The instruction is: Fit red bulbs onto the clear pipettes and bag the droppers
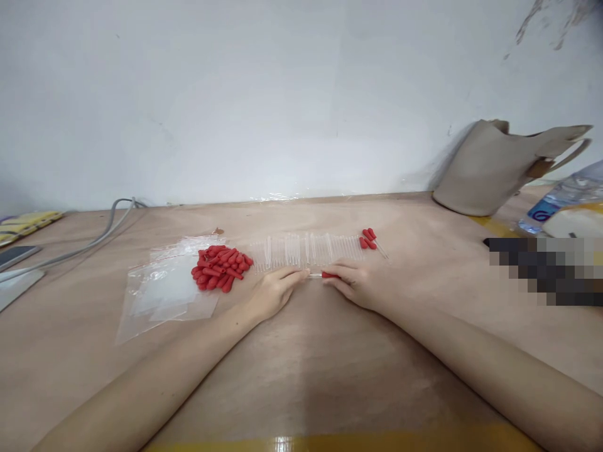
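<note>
Between my hands lies a clear glass dropper tube [315,275], roughly level, just above the table. My left hand [277,290] pinches its left end. The fingers of my right hand [351,282] are closed on a red rubber bulb [328,275] at the tube's right end; how far the tube sits inside the bulb is hidden. Behind my hands a row of clear glass tubes [308,249] lies side by side. A pile of red rubber bulbs [220,268] rests left of the row. To its right are several droppers with red bulbs [368,238].
Clear plastic bags [164,289] lie under and beside the bulb pile. A grey cable [110,223] and a phone [17,256] are at the left. At the right stand a beige bag [485,166] and a plastic bottle [560,198]. A white wall [282,100] closes off the back.
</note>
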The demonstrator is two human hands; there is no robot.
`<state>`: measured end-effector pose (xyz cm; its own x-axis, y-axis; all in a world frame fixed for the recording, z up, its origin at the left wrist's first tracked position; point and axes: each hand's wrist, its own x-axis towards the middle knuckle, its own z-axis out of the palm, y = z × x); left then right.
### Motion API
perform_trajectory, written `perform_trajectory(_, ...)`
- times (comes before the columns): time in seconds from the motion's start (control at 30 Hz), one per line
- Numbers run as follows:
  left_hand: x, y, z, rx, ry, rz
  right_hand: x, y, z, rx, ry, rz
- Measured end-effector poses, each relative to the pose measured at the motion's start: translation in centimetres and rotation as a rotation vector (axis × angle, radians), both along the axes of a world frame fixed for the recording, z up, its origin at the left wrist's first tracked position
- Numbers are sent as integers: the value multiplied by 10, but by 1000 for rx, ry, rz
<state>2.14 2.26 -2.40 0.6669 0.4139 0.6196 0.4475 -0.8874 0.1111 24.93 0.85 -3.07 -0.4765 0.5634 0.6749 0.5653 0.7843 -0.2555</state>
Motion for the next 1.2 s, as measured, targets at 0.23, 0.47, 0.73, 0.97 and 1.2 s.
perform_trajectory(0.23,0,1,2,-69,-40,89,6,-3,18,5,-56,-46)
perform_trajectory(0.47,-1,-1,3,-60,-48,53,6,3,-2,-119,95,77)
perform_trajectory(0.73,0,-2,-1,-53,-37,36,5,5,-13,-206,64,79)
perform_trajectory(0.97,1,-3,0,-55,-28,-3,-2,0,-4,-238,23,71)
perform_trajectory(1.2,0,-1,-3,-65,-19,9,-5,2,-3,-227,47,67)
